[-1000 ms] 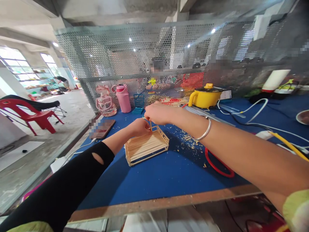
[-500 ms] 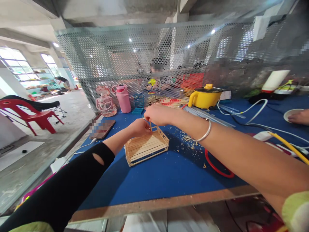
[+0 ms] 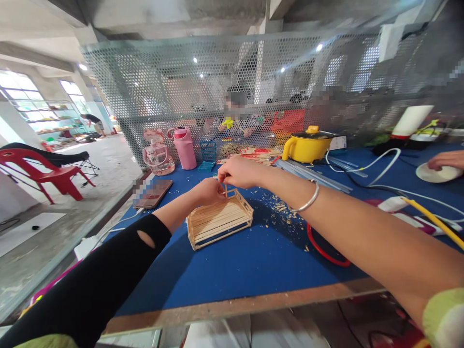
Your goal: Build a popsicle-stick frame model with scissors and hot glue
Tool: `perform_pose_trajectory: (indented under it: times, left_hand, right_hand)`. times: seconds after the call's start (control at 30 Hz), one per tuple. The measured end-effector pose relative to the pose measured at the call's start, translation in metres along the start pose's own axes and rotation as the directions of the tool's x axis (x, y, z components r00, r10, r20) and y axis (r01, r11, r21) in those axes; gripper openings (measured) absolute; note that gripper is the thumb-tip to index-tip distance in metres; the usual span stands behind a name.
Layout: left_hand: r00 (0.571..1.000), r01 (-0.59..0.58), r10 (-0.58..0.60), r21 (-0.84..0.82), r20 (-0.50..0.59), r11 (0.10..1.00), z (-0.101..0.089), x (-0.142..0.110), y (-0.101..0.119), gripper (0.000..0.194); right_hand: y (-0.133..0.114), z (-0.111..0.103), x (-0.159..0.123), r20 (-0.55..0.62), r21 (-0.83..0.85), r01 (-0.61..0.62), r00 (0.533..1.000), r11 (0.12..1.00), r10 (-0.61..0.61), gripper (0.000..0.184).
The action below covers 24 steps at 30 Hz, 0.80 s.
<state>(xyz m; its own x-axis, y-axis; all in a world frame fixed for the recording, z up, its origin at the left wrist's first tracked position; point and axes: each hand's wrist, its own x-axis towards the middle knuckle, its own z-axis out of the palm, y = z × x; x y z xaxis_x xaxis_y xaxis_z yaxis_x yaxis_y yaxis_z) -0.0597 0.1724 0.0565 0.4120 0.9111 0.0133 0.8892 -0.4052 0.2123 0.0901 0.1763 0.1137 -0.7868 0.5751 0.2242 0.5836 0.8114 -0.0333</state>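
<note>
A small tray built of thin wooden sticks (image 3: 217,221) lies on the blue table, with low railed sides. My left hand (image 3: 211,192) is closed at the tray's far edge, its fingertips pinched together there. Just above and to the right, my right hand (image 3: 239,172) is closed, pinching the top of a short upright wooden stick (image 3: 226,190) at that same edge. My fingers partly hide the stick and the back of the tray. A silver bangle circles my right wrist.
Wood scraps (image 3: 281,209) litter the table beside a red ring-shaped handle (image 3: 322,251). Behind stand a pink bottle (image 3: 185,150), a clear jug (image 3: 158,157), a phone (image 3: 154,193) and a yellow pot (image 3: 310,147). At right, a co-worker's hand (image 3: 449,160) touches a white bowl (image 3: 431,175).
My right hand has shifted very slightly down at the stick; my left hand and the tray stay nearly in place. The co-worker's hand and white bowl have moved left.
</note>
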Motion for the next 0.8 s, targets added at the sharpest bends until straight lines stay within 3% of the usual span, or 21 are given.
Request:
perform_pose_trajectory:
  times: [0.4,0.63,0.8]
  left_hand:
    - [1.000,-0.020,0.020,0.007,-0.012,1.000,-0.001,-0.004,0.004,0.020]
    - [1.000,-0.002,0.002,0.032,-0.014,0.999,0.000,-0.001,0.002,0.024]
    - [1.000,-0.003,0.003,0.037,-0.011,0.999,-0.002,-0.003,0.004,0.021]
  right_hand:
    - [0.003,0.001,-0.001,-0.017,0.031,-0.001,1.000,1.000,0.001,0.024]
    - [0.003,0.013,-0.002,-0.054,0.223,-0.105,0.991,0.969,0.119,0.038]
    - [0.012,0.026,-0.002,-0.023,0.252,-0.153,0.986,0.955,0.164,0.026]
